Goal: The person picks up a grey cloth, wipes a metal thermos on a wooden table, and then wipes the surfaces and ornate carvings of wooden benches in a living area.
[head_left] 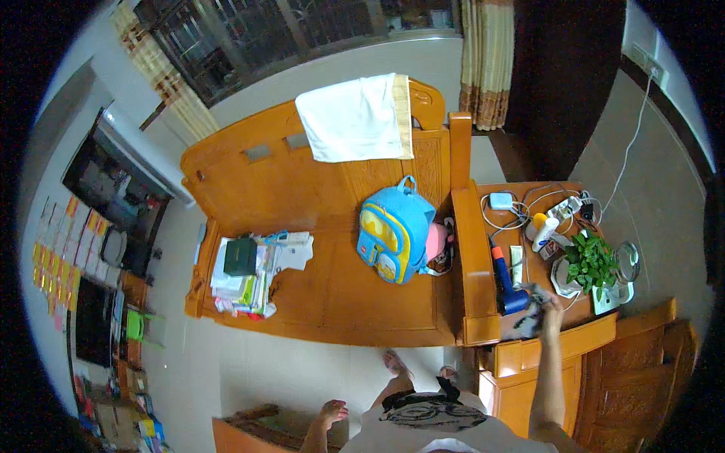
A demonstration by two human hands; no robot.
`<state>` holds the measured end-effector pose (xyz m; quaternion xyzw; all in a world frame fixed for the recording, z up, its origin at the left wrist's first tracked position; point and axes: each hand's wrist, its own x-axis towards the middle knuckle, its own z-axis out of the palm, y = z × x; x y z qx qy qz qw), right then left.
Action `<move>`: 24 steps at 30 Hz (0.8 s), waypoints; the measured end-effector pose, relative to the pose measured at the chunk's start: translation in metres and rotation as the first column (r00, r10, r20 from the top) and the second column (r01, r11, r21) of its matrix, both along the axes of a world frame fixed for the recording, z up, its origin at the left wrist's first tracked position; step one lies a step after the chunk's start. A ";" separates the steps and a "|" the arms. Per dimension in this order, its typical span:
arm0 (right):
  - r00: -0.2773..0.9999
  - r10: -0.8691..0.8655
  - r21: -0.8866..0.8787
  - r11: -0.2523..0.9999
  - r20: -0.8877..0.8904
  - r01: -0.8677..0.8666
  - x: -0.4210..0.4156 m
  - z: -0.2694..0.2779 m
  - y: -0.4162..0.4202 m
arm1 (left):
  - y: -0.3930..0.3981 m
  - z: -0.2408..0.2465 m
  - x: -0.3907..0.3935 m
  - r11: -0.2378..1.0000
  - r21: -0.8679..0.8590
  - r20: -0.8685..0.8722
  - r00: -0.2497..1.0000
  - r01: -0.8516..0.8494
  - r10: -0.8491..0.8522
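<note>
My right hand [551, 314] is over the front of a wooden side table [589, 314]. It holds a blurred grey-and-black item [532, 310], perhaps cloth; its exact kind is unclear. Left of that item lies a blue hair dryer [506, 283] with an orange end, and a white tube [516, 265] is alongside the dryer. A potted green plant [592, 260] stands just beyond my right hand. My left hand [334, 412] hangs low near my body, holding nothing, with its fingers loosely bent.
A wooden bench [351, 317] bears a blue-and-yellow backpack [395, 229], a pile of papers [255, 289] with a dark green box [240, 256], and a white towel [351, 119] over its back. Cables, a power strip [564, 208] and bottles crowd the side table. Wooden furniture [255, 433] stands at lower left.
</note>
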<state>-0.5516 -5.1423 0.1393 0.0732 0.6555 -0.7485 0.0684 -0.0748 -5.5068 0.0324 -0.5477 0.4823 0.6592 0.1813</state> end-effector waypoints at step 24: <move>0.691 0.011 0.342 0.874 -0.723 0.344 -0.302 0.099 -0.353 | -0.286 0.370 -0.631 -0.648 -0.731 0.608 0.635 0.213 -0.477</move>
